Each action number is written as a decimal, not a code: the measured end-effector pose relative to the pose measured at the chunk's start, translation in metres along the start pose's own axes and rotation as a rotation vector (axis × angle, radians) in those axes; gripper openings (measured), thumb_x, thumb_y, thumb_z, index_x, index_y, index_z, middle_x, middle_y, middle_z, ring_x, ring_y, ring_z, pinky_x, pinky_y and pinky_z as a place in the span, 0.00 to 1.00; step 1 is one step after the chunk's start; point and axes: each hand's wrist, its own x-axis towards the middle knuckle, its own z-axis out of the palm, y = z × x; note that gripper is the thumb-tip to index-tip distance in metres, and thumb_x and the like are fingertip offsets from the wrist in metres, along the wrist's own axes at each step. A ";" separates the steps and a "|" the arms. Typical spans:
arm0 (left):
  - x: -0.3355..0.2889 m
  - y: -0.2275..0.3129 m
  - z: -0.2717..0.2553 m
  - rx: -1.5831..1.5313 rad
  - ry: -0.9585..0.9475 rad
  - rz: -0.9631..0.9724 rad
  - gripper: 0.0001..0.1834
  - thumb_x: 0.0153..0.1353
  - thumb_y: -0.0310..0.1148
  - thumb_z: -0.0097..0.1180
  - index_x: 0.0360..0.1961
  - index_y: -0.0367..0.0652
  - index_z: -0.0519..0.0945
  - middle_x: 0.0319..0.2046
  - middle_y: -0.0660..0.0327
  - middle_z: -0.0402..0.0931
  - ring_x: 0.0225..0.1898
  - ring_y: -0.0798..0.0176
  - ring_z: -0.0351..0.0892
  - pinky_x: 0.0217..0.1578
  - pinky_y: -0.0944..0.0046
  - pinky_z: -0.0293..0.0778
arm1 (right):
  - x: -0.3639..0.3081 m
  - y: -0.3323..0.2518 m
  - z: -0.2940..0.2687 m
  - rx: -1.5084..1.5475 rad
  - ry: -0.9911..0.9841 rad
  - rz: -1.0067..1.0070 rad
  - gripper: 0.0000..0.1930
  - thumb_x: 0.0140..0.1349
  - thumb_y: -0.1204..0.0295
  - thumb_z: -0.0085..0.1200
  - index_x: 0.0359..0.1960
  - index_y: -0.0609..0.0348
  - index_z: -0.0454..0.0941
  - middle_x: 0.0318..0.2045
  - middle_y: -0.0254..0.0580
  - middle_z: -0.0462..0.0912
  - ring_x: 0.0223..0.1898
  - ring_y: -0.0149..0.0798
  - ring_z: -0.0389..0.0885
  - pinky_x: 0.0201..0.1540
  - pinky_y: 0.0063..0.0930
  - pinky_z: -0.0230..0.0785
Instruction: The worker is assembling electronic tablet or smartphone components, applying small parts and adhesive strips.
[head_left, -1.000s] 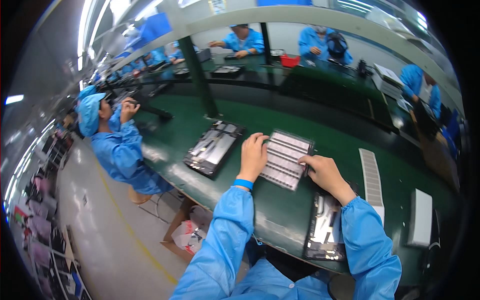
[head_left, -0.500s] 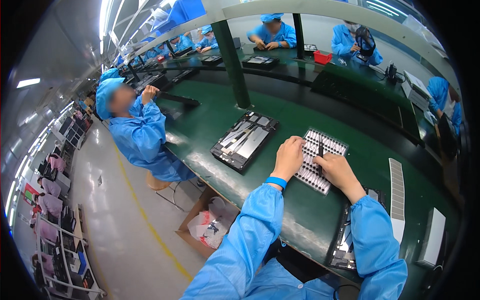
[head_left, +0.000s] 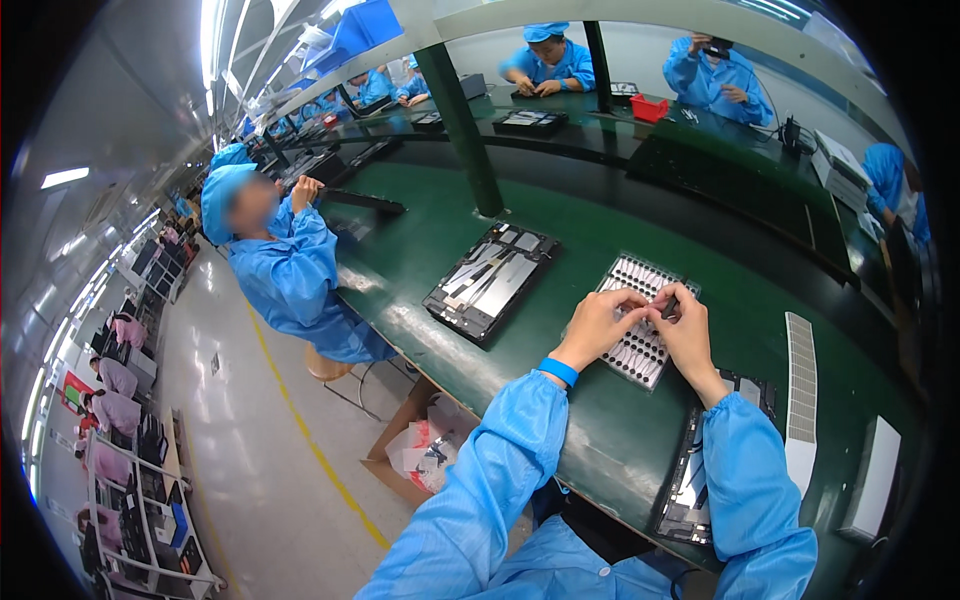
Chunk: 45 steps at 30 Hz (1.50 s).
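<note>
Right now both hands — left hand (head_left: 597, 325), right hand (head_left: 688, 328) — meet fingertips-pinched over the parts tray (head_left: 640, 318) at frame centre-right, apparently nipping something too small to identify — best keep wrists low and tray flat.

Green bench (head_left: 600, 440) — parts sheet (head_left: 640, 345), black tray (head_left: 490, 282), white strip (head_left: 801, 375).

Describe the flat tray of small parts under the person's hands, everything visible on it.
The parts tray is a flat, dark rectangular sheet carrying neat rows of small pale strip-like pieces; what they are is too small to tell. It lies flat, turned at an angle, on the green bench top, right of an opened dark device. The left hand and right hand rest on its middle, fingertips meeting over the rows and hiding part of it.
</note>
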 end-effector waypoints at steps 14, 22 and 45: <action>0.002 0.003 0.002 -0.022 0.028 -0.119 0.10 0.53 0.31 0.66 0.35 0.40 0.83 0.27 0.61 0.84 0.22 0.67 0.79 0.28 0.68 0.75 | 0.003 0.014 0.000 0.276 0.001 0.130 0.10 0.57 0.81 0.61 0.38 0.62 0.72 0.30 0.36 0.82 0.32 0.24 0.80 0.33 0.17 0.74; -0.005 -0.003 -0.005 0.201 0.024 -0.039 0.08 0.53 0.30 0.63 0.34 0.40 0.83 0.26 0.61 0.82 0.24 0.64 0.77 0.28 0.64 0.73 | 0.000 0.011 0.001 0.191 0.048 0.121 0.09 0.57 0.81 0.61 0.37 0.62 0.72 0.28 0.36 0.82 0.30 0.23 0.81 0.33 0.18 0.74; -0.001 0.014 0.008 0.102 0.106 0.103 0.08 0.49 0.31 0.69 0.29 0.43 0.83 0.28 0.64 0.81 0.21 0.65 0.74 0.29 0.64 0.70 | 0.002 0.018 -0.005 0.578 -0.053 0.227 0.13 0.59 0.79 0.60 0.44 0.64 0.71 0.36 0.44 0.82 0.35 0.30 0.84 0.37 0.19 0.78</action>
